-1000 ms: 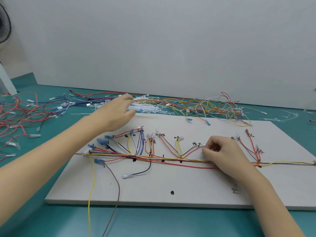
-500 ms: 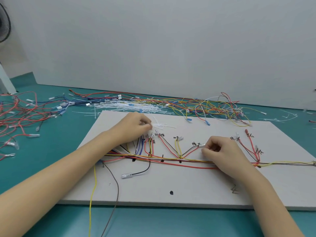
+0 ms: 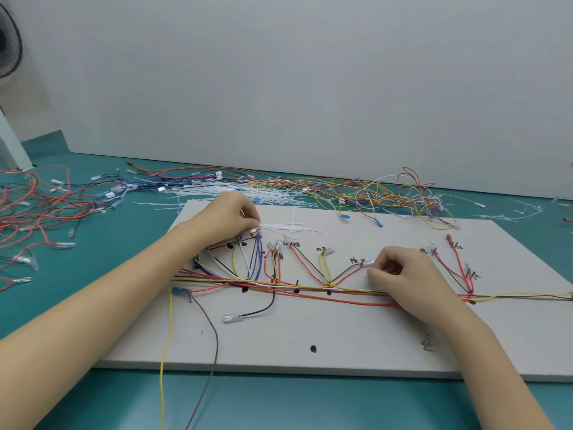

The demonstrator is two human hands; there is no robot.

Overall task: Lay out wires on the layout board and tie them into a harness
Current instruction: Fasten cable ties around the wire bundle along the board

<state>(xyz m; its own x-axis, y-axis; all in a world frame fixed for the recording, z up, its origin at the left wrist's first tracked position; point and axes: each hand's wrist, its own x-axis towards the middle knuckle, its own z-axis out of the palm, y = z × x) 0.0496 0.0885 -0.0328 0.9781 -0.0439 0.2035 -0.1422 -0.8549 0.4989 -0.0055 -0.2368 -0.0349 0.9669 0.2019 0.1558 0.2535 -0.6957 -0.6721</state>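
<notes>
Wires (image 3: 310,288) mostly routed along the board (image 3: 341,336); left hand (image 3: 229,217) pinches white ties (image 3: 288,226), right hand (image 3: 403,274) seemingly pinches a connector (image 3: 367,263); tying remains.

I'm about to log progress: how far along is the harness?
Laid out: the wire trunk runs across the layout board, branches fanned to their labels. In hand: the left hand holds white cable ties; the right hand pins the trunk. Left: no ties visible on it.

Black fan (image 3: 7,41) at upper left edge; white wall (image 3: 310,88) behind teal table (image 3: 93,243).
</notes>
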